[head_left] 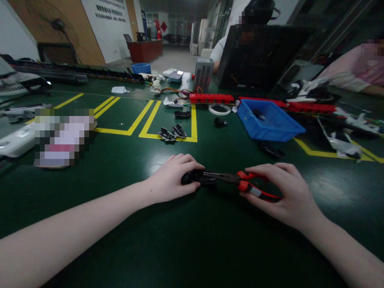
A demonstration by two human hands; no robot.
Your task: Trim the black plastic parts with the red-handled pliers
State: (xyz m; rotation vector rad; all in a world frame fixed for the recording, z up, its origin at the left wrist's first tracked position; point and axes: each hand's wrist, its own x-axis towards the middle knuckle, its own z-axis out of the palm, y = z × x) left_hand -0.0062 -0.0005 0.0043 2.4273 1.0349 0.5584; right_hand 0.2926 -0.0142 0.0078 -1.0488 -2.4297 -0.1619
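One left hand (171, 177) is clamped on a black part (191, 176) between the hands; the right hand (288, 196), apart from it, grips red-handled pliers (244, 186) reaching the part. Beyond the left, yellow tape (140, 118) marks the dark green surface (192, 248); beyond the right sits a blue bin (270, 134). Farther off, a fan (58, 25) stands left, a person (219, 50) behind a black panel (255, 60).
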